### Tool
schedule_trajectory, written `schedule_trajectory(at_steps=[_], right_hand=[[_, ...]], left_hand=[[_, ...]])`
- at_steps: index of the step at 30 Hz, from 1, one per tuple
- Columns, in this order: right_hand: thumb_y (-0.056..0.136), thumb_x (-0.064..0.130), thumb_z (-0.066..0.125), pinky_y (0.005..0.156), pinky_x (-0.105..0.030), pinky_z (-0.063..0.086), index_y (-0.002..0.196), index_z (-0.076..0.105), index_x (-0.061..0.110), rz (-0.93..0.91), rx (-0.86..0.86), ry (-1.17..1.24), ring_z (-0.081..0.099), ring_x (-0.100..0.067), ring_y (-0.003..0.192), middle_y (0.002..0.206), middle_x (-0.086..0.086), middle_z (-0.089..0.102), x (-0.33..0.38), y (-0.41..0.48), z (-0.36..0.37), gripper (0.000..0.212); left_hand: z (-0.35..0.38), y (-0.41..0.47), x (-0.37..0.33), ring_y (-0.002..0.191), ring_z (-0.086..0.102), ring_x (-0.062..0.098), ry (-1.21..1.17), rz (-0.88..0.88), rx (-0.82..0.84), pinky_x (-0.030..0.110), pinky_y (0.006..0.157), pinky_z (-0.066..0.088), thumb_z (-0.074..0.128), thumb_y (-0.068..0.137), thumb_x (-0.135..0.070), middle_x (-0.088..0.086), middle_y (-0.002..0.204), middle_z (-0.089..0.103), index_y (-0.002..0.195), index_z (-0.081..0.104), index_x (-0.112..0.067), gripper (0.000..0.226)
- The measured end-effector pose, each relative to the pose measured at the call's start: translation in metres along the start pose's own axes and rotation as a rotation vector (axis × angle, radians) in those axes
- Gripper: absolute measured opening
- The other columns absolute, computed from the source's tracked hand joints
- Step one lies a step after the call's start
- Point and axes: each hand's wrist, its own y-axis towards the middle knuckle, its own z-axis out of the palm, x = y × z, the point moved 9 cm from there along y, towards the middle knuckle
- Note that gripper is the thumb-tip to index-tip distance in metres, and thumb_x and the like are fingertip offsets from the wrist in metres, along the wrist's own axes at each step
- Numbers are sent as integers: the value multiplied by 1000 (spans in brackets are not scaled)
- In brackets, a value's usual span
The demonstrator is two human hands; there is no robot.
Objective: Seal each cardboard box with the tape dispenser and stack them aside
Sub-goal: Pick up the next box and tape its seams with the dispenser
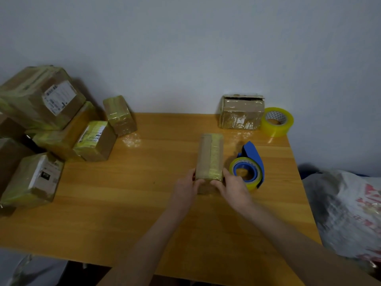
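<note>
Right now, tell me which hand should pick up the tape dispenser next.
Right. The tape dispenser lies just right of the narrow box, close beside the right hand. The left hand holds the box's far side and would have to cross over it.

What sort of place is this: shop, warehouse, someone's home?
Probably a small home parcel-packing corner: a wooden table against a bare wall, a pile of taped, labelled brown cardboard boxes, and a blue tape dispenser beside the narrow taped cardboard box the left hand and right hand grip.
</note>
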Motion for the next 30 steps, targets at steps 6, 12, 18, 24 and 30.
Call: schedule_trajectory(at_steps=[6,12,18,24,30], right_hand=[[96,34,56,58,-20,40,121,54,8,42,-1,8,63,-18,77,91,-7,68,-2,-1,8,35],[101,21,47,67,-25,50,136,43,16,12,168,-16,63,-18,87,107,-5,67,15,-11,30,36],[92,45,57,89,-30,52,135,48,34,-205,67,-187,55,-13,112,129,10,52,40,-20,-3,45],[69,63,73,113,-41,30,154,2,27,-251,97,-371,25,-26,142,155,-4,23,25,25,-49,116],[78,70,58,65,-33,51,143,27,25,-23,87,-230,62,-22,94,113,-4,60,12,35,-25,84]], left_hand=[[3,-4,2,106,63,26,-28,-55,28,24,82,45,61,92,-15,9,116,66,131,51,-8,42],[-2,21,-5,130,41,24,144,-148,176,37,102,38,55,83,-63,6,141,40,148,25,-9,90],[-26,53,-8,127,36,26,754,13,305,40,101,38,71,72,-54,7,140,38,142,26,-13,93],[-31,67,-49,134,27,25,810,485,467,30,109,24,74,67,-34,4,146,34,148,27,-17,95],[-47,70,-53,145,19,24,450,197,84,33,115,22,56,86,-8,7,160,12,150,22,-13,73]])
